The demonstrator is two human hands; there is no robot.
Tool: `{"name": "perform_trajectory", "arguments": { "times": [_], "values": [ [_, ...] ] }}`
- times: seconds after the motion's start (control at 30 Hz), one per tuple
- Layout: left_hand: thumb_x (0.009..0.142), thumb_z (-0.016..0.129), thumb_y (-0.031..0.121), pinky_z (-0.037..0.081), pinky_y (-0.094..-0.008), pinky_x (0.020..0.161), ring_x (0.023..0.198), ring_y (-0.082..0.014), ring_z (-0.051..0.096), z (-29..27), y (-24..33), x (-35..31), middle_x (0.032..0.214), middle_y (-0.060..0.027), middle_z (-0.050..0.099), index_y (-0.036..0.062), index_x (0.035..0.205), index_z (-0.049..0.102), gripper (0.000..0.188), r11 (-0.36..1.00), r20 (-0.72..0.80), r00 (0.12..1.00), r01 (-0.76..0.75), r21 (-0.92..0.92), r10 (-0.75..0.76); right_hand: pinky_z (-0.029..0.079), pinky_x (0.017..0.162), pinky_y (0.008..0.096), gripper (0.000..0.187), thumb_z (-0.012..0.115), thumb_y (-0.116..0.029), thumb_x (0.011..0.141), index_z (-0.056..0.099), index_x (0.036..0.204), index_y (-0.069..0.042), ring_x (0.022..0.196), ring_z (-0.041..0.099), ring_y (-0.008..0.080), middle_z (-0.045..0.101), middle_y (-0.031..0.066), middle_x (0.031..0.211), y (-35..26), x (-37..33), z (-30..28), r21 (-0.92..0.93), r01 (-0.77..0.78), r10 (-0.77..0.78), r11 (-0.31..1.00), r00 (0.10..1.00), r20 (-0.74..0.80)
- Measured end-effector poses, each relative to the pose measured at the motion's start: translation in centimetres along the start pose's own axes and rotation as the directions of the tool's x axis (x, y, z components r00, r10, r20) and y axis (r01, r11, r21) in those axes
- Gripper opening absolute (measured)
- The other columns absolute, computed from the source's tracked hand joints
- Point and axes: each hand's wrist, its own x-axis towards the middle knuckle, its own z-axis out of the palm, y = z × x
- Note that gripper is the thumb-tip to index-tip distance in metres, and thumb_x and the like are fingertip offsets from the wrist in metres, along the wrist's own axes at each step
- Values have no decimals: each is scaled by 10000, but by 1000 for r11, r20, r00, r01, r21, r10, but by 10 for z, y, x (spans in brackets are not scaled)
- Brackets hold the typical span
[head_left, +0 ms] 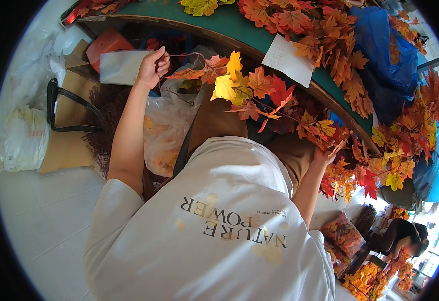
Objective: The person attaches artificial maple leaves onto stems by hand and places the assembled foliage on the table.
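Note:
An artificial maple leaf garland [259, 85] with orange, red and yellow leaves stretches across my lap. My left hand [154, 67] is raised at the left, its fingers closed on the thin brown stem at one end of this garland. At the right, my right hand [325, 154] lies low among the leaves near the table edge. Its fingers look stretched out and apart, touching or very near the garland; leaves partly hide the contact.
A green-topped table [219, 25] curves ahead, bearing more maple leaves [289, 20], a white paper sheet [289, 59] and a blue plastic bag [385, 55]. To the left stand a cardboard box [71, 135] and clear plastic bags [26, 125]. Another person [397, 236] bends over leaves at lower right.

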Motion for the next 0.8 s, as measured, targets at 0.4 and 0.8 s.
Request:
{"name": "perform_trajectory", "arguments": {
  "times": [0.4,0.8],
  "values": [
    [911,533,287,209,-198,399,451,-49,322,7,0,-2,568,49,370,55,744,530,286,1000,2,1000,27,16,-27,461,495,249,258,350,-191,918,518,1006,-16,616,527,172,584,98,835,-4,9,-15,62,-50,50,997,999,-6],
    [907,540,299,204,-194,389,436,-42,302,1,-4,-1,562,57,371,55,750,542,290,998,-9,998,58,-2,-58,511,844,390,351,360,-156,921,528,1211,-52,925,597,234,611,93,1038,29,-29,54,-354,190,-279,916,934,-221]
  ]
}}
